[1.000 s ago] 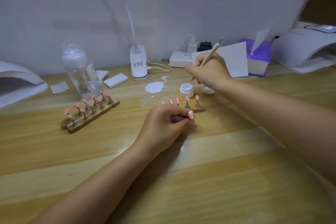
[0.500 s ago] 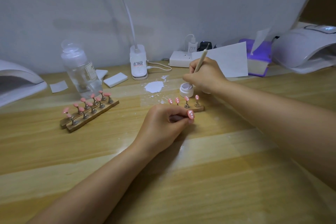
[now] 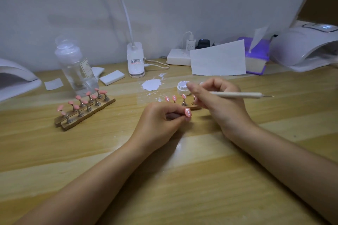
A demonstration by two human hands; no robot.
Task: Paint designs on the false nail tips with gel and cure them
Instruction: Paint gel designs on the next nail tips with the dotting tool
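while left hand [image 3: 161, 120] pinches a nail tip [image 3: 187, 112], right hand [image 3: 219, 100] seemingly grips the pen [image 3: 237, 94].

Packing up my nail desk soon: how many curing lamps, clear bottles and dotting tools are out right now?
Curing lamps: 2
Clear bottles: 1
Dotting tools: 1
Total: 4

Home nail-art workstation: wooden desk [image 3: 91, 151] against plain white wall, two white curing lamps [image 3: 301, 47] [image 3: 14, 78], racks of pink nail tips [image 3: 84, 107], gel pot [image 3: 182, 87], clip lamp [image 3: 135, 60], power strip [image 3: 179, 56], tissue box [image 3: 256, 60].
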